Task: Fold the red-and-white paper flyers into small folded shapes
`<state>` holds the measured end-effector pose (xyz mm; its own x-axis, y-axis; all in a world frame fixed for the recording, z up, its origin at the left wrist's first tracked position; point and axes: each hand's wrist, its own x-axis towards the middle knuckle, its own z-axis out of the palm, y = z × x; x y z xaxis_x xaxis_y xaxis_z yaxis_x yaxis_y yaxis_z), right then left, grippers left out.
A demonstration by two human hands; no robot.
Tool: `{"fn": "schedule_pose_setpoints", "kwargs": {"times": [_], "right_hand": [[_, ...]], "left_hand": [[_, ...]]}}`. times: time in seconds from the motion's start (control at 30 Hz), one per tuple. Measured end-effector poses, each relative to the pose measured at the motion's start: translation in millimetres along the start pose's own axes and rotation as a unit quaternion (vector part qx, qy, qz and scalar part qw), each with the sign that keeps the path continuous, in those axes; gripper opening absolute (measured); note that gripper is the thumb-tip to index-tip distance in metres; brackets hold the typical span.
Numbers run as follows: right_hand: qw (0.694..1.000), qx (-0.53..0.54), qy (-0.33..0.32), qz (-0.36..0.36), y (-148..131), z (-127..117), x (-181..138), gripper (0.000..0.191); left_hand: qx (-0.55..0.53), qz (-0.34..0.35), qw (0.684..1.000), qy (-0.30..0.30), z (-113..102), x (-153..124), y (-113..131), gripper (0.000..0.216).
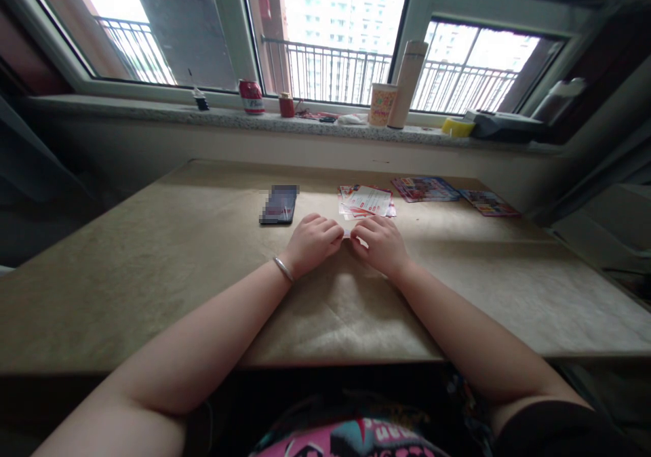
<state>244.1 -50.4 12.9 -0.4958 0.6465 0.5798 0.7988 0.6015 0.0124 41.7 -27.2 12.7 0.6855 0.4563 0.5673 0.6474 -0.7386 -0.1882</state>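
My left hand (311,241) and my right hand (381,243) rest side by side on the brown table (152,267), both with fingers curled. Between their fingertips shows a small white piece (348,233), pinched from both sides; most of it is hidden by the fingers. A silver bangle circles my left wrist. Just beyond the hands lies a small stack of printed cards (366,201). A dark phone (279,205) lies flat to the left of the stack.
More printed cards (424,188) and another set (489,203) lie at the table's far right. On the window sill (152,111) stand a red can (251,96), a patterned cup (382,104), a tall flask (407,83) and a yellow object (456,127).
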Motion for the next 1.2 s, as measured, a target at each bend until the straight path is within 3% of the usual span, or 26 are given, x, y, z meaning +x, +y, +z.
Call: {"fn": "schedule_pose_setpoints", "kwargs": {"times": [0.63, 1.07, 1.2], "right_hand": [[1.0, -0.002, 0.002, 0.018, 14, -1, -4, 0.008], [1.0, 0.006, -0.016, 0.013, -7, 8, 2, 0.009], [1.0, 0.02, -0.011, 0.012, -7, 8, 2, 0.011]], "left_hand": [[0.0, -0.006, 1.0, 0.017, -6, 0, 1, 0.018], [0.01, 0.041, 0.999, 0.005, 0, 1, 4, 0.017], [0.0, 0.021, 1.0, -0.007, 1, 1, 5, 0.012]]}}
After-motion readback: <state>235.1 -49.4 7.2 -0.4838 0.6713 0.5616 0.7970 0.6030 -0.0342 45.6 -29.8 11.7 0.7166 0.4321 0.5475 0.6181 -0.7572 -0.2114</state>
